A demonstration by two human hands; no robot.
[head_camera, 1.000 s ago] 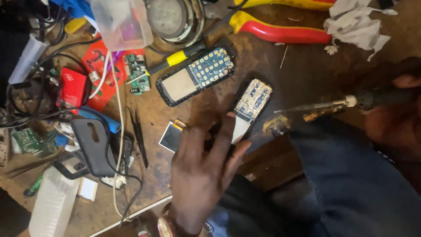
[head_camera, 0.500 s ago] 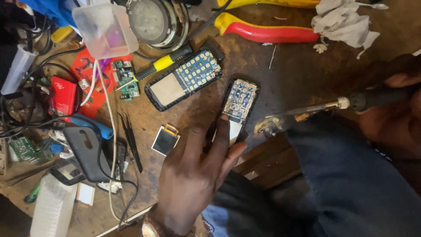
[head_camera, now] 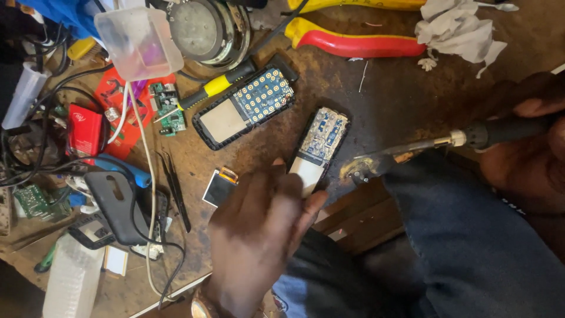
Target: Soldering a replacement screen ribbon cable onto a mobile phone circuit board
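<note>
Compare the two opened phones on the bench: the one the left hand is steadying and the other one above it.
The phone board under the left hand is narrower, and the soldering iron tip in the right hand sits beside it. The wider phone lies untouched against a yellow-handled screwdriver, its gold keypad contacts in a regular grid. Both lie flat, angled alike, circuitry exposed.

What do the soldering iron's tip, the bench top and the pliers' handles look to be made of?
Soldering iron: bare metal shaft, its tip crusted and brownish, seemingly burnt residue; the grip is dark, likely plastic or rubber.
Bench top: looks like worn wood, dark, stained and matte, with a plank edge showing.
Pliers' handles: glossy red and yellow sleeves, probably plastic or rubber.
</note>
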